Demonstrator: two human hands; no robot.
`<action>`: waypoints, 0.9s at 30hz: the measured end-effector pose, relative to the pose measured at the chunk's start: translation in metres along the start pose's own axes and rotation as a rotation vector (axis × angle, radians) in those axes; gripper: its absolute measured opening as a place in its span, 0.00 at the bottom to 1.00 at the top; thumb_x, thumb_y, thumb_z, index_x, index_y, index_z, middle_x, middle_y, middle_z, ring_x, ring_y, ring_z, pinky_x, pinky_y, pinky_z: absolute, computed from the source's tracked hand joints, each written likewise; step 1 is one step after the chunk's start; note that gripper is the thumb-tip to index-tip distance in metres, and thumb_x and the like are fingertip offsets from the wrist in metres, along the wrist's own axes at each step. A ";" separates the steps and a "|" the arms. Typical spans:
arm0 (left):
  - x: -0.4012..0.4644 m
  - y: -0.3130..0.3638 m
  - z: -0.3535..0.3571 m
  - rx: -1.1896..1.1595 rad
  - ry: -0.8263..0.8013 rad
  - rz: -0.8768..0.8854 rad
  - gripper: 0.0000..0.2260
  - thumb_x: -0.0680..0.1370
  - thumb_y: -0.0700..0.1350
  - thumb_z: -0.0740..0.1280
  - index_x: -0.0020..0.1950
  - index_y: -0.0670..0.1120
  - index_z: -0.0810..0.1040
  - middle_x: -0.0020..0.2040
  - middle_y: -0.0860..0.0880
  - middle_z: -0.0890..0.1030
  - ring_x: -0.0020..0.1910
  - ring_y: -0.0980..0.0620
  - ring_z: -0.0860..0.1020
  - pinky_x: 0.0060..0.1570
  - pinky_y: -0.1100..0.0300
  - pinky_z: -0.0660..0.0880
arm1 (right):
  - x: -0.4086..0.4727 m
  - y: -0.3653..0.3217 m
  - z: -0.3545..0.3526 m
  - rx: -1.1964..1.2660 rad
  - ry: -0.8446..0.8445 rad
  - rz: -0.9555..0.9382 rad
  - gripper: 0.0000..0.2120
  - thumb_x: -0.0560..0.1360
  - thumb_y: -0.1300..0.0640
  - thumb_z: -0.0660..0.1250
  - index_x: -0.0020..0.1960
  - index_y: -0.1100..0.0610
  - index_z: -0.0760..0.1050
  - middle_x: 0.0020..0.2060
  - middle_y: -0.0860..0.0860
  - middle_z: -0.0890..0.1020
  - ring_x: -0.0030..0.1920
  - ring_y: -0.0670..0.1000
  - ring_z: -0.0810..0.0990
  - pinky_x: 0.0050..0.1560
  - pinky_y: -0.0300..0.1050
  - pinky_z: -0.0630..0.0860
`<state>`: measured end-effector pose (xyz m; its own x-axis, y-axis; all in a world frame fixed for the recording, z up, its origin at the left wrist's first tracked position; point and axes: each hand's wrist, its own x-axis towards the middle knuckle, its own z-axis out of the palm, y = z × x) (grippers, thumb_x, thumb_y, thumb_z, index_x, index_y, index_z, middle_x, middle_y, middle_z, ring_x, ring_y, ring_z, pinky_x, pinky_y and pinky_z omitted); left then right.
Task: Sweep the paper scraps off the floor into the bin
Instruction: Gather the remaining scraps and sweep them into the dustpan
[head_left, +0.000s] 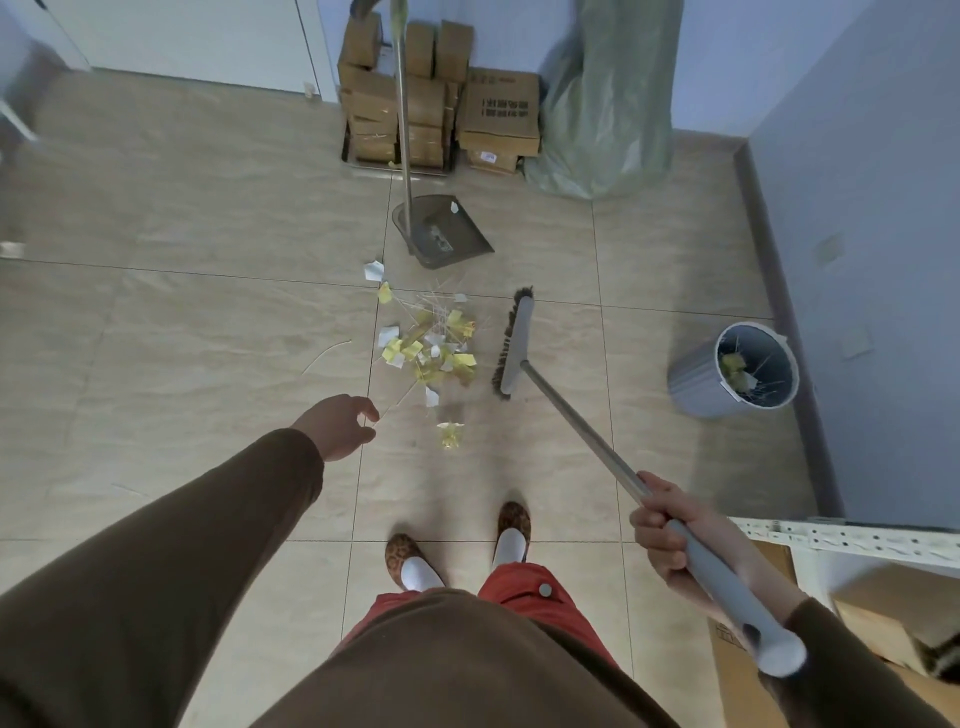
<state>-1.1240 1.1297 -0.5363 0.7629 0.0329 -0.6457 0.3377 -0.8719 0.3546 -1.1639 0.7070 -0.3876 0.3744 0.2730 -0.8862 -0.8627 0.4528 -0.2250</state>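
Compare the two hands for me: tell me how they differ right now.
The right hand grips the broom handle; the left hand holds nothing, fingers loosely curled. The right stays near the body; the left reaches toward the scraps. Both have brown sleeves.

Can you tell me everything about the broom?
The broom has a flat grey head with dark brown bristles along its left edge. A thin metal pole runs from the head back to a thicker grey plastic grip with a rounded end. The right hand is curled round it where the pole meets the grip. The broom slants down, its bristles at the floor, just right of the pile of paper scraps. The bristles look apart from the main pile.
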 end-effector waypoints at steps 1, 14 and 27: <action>-0.001 0.000 0.001 -0.001 0.001 -0.001 0.13 0.79 0.47 0.67 0.64 0.51 0.78 0.62 0.46 0.78 0.60 0.45 0.77 0.62 0.53 0.71 | -0.006 0.000 -0.001 -0.020 -0.034 0.005 0.47 0.51 0.66 0.84 0.64 0.44 0.70 0.30 0.53 0.68 0.19 0.46 0.67 0.14 0.37 0.66; -0.032 -0.043 -0.005 -0.030 0.058 -0.057 0.13 0.79 0.45 0.67 0.64 0.50 0.79 0.63 0.46 0.79 0.58 0.47 0.78 0.58 0.55 0.73 | 0.040 0.065 0.071 -0.489 -0.137 0.381 0.23 0.79 0.66 0.59 0.71 0.51 0.65 0.35 0.57 0.73 0.22 0.48 0.69 0.17 0.37 0.68; -0.075 -0.126 0.015 -0.110 0.072 -0.222 0.14 0.78 0.46 0.69 0.64 0.49 0.79 0.65 0.47 0.80 0.62 0.46 0.78 0.61 0.56 0.72 | 0.168 0.067 0.142 -0.887 -0.012 0.530 0.08 0.82 0.59 0.56 0.53 0.65 0.68 0.40 0.55 0.78 0.20 0.45 0.73 0.17 0.34 0.70</action>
<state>-1.2318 1.2295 -0.5425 0.6994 0.2556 -0.6674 0.5562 -0.7812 0.2837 -1.1103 0.9036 -0.4941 -0.1276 0.2657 -0.9556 -0.8565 -0.5154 -0.0289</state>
